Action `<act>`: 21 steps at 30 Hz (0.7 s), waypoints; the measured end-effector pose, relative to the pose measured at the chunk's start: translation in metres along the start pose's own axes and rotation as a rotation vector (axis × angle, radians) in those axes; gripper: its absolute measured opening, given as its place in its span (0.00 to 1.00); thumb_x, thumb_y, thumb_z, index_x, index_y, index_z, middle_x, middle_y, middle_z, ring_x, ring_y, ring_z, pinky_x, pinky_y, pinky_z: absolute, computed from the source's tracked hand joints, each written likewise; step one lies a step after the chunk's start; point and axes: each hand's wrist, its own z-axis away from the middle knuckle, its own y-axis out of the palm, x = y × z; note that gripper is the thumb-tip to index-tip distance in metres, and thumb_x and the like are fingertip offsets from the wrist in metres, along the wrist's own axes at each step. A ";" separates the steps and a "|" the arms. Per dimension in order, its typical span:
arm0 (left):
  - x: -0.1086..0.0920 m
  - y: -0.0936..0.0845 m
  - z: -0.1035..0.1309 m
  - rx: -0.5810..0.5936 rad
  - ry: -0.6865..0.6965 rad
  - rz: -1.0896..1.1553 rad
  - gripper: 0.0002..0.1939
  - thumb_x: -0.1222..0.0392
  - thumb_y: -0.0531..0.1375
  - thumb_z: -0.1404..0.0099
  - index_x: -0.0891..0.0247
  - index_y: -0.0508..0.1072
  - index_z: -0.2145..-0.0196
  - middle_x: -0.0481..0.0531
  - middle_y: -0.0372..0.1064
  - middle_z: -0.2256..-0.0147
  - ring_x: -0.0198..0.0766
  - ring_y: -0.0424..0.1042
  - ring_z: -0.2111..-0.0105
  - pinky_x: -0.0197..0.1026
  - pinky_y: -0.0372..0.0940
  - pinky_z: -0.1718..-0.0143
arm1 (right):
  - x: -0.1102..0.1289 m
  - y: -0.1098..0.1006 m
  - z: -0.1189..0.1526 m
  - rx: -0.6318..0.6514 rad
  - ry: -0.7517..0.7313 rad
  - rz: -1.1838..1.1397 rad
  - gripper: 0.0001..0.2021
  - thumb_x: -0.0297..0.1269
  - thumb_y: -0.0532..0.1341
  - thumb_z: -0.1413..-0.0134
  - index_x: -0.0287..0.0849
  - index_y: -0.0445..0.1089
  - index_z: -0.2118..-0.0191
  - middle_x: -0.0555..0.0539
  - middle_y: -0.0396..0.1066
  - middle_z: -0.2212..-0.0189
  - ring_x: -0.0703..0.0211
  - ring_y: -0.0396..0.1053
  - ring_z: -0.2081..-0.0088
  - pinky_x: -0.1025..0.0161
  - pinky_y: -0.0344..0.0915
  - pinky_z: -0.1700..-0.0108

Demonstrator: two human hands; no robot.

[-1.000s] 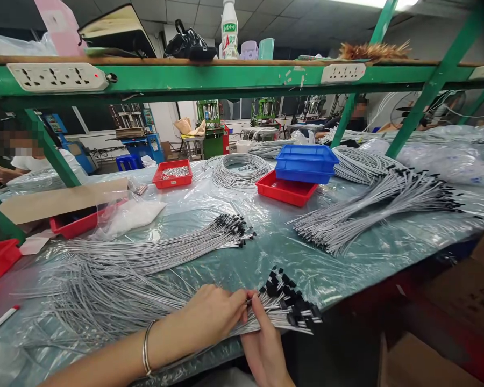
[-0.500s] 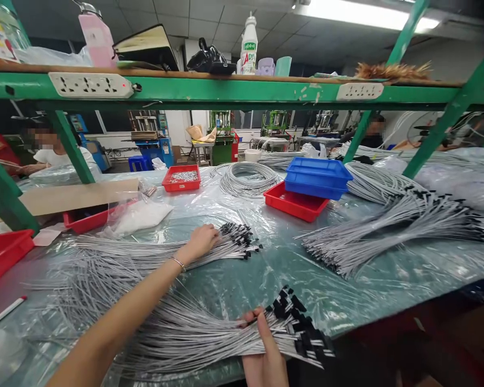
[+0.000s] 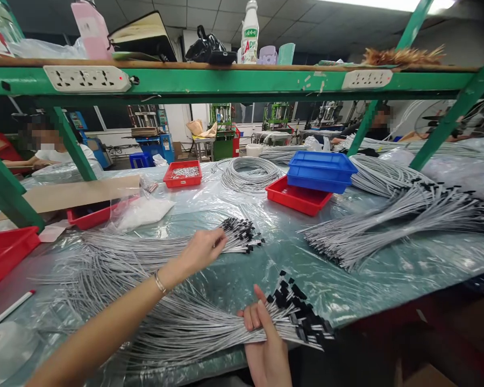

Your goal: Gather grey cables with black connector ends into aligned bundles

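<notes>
The right hand (image 3: 266,333) is wrapped around a bunch of gray wires (image 3: 193,328) near its black ends (image 3: 302,312), likely so they don't spread — the long tails rest on the worktop (image 3: 290,247). The left hand (image 3: 204,250) is bent by the black tips (image 3: 242,231) of another bunch (image 3: 145,248) — I can't tell if it pinches a wire.
</notes>
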 end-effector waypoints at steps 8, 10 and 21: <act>-0.078 0.010 0.064 0.379 0.332 -0.208 0.06 0.65 0.47 0.35 0.64 0.61 0.63 0.47 0.66 0.75 0.35 0.63 0.81 0.38 0.40 0.82 | 0.002 -0.002 -0.002 -0.136 0.054 -0.065 0.19 0.38 0.72 0.76 0.40 0.73 0.70 0.54 0.61 0.79 0.69 0.56 0.77 0.70 0.60 0.71; -0.081 0.004 0.062 0.428 0.351 -0.186 0.07 0.61 0.46 0.34 0.63 0.62 0.62 0.47 0.66 0.76 0.35 0.63 0.80 0.38 0.42 0.81 | 0.002 -0.005 -0.002 -0.179 0.082 -0.088 0.18 0.37 0.73 0.80 0.38 0.72 0.75 0.51 0.65 0.76 0.67 0.60 0.73 0.69 0.60 0.70; 0.045 0.049 -0.031 0.237 -0.158 -0.121 0.07 0.61 0.54 0.40 0.68 0.68 0.69 0.57 0.66 0.67 0.42 0.65 0.66 0.37 0.53 0.69 | -0.003 -0.012 -0.002 0.042 0.004 -0.075 0.08 0.40 0.65 0.57 0.43 0.70 0.72 0.52 0.60 0.76 0.66 0.58 0.73 0.66 0.61 0.64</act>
